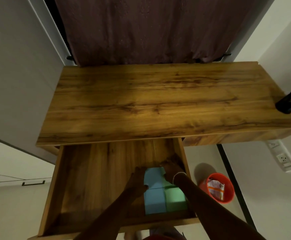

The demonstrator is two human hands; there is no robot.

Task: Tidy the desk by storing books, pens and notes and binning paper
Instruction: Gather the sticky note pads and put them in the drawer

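Note:
The wooden desk's drawer (82, 184) is pulled out toward me. In its near right corner lie sticky-note pads: a blue pad (154, 201), a green pad (175, 199) beside it, and another blue pad (154, 177) just behind them. My left hand (137, 182) touches the left edge of the rear blue pad, thumb against it. My right hand (171, 170), with a bracelet on the wrist, rests on that pad's right side by the drawer wall. Whether the fingers curl round the pad is too dark to tell.
The desk top (158, 101) is bare wood, with a black pen holder (290, 103) of blue pens at its right edge. An orange bin (228, 196) holding crumpled paper stands on the floor to the right of the drawer. Wall sockets (283, 158) sit further right.

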